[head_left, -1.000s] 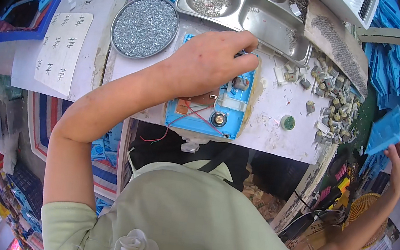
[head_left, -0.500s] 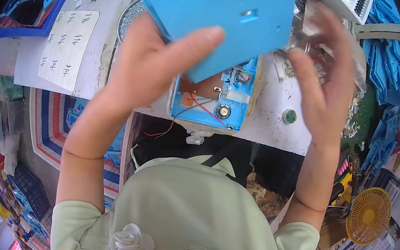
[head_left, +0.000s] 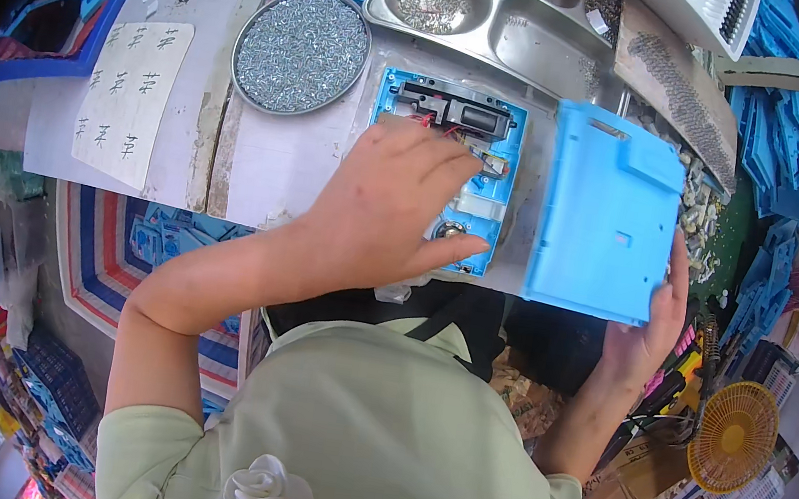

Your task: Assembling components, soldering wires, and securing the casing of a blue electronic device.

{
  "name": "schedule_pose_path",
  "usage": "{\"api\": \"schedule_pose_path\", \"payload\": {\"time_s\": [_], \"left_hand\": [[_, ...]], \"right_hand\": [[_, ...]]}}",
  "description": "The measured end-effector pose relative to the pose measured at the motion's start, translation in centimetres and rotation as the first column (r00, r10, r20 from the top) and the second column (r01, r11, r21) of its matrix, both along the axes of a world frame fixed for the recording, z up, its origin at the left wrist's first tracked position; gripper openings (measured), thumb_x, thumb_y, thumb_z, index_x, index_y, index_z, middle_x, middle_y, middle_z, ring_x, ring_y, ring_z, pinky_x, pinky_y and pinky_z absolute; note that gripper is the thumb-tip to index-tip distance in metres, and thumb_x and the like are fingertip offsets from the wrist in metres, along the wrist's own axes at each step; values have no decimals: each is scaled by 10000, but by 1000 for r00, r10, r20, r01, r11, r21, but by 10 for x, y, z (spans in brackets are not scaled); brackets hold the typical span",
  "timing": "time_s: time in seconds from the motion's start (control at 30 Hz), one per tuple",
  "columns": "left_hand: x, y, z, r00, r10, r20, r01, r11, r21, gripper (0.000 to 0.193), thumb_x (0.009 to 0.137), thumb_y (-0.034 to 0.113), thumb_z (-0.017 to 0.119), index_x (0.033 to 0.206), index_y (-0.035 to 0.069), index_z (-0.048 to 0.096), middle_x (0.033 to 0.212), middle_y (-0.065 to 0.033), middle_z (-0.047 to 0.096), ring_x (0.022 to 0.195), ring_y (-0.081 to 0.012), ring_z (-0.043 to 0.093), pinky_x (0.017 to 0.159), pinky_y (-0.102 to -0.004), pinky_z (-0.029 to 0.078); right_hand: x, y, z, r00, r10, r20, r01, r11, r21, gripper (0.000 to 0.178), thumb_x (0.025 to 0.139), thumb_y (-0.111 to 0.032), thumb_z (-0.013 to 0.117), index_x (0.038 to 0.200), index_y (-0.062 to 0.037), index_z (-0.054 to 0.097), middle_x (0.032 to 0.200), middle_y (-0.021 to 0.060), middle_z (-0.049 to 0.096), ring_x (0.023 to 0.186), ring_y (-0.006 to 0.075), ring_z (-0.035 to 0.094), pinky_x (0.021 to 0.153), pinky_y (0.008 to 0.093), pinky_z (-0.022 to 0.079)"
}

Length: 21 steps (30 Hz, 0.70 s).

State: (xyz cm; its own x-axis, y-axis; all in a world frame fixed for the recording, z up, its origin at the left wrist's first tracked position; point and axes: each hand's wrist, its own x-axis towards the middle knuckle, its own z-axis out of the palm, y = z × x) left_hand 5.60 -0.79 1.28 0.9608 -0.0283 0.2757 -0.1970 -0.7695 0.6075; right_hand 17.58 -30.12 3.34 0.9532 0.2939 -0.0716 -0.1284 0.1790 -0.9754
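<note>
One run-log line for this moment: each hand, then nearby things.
left hand: over open blue case, contact unclear | right hand: holding blue cover by edge | nearby: dish of screws, metal tray

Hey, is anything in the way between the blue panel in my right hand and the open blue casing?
Nothing visible stands in the gap: only tabletop shows between the blue panel and open casing. Your left hand, though, covers part of the casing from above.
</note>
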Motion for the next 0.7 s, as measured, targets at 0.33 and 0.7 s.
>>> {"api": "schedule_pose_path", "payload": {"time_s": [0.33, 0.7], "left_hand": [[12, -24, -16, 998, 34, -55, -25, 985, 168, 720, 819, 412, 768, 1379, 20, 544, 1345, -125, 551, 1179, -307, 524, 1019, -482, 353], [10, -30, -18, 999, 18, -50, -3, 957, 291, 749, 820, 391, 755, 1428, 26, 515, 1395, -111, 530, 1220, -294, 509, 998, -470, 340]], "right_hand": [[0, -31, -13, 1000, 6, -16, -5, 1000, 30, 731, 985, -285, 700, 1515, 93, 366, 1137, 150, 711, 643, 43, 569, 570, 187, 451], [0, -30, -29, 997, 58, -57, -55, 997, 54, 761, 975, -254, 706, 1533, 98, 326, 1288, 205, 670, 1142, 210, 669, 984, 355, 533]]}}
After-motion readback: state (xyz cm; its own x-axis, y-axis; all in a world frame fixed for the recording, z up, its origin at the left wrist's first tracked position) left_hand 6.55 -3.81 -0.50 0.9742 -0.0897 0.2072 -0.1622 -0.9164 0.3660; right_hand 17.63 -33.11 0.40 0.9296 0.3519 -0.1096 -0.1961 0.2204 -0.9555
